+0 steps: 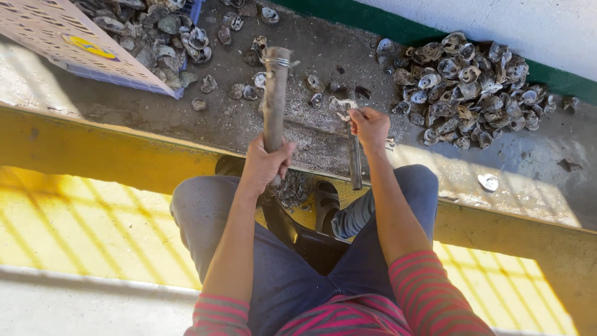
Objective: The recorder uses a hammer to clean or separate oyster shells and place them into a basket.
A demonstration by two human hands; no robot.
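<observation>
Two hands busy, left hand (266, 163) gripping metal bar (275, 93), right hand (369, 127) pinching oyster (341, 107).

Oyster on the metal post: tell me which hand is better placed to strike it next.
Left, probably: the left hand grips the raised metal bar just beside the oyster, while the right hand steadies it.

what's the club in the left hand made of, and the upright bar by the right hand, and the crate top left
Club: looks like dull grey metal pipe, crusted with grime, with a wire clamp near its top. Bar: probably steel, a thin, dark, smooth strip. Crate: seems plastic, pale moulded lattice with blue edges.
</observation>
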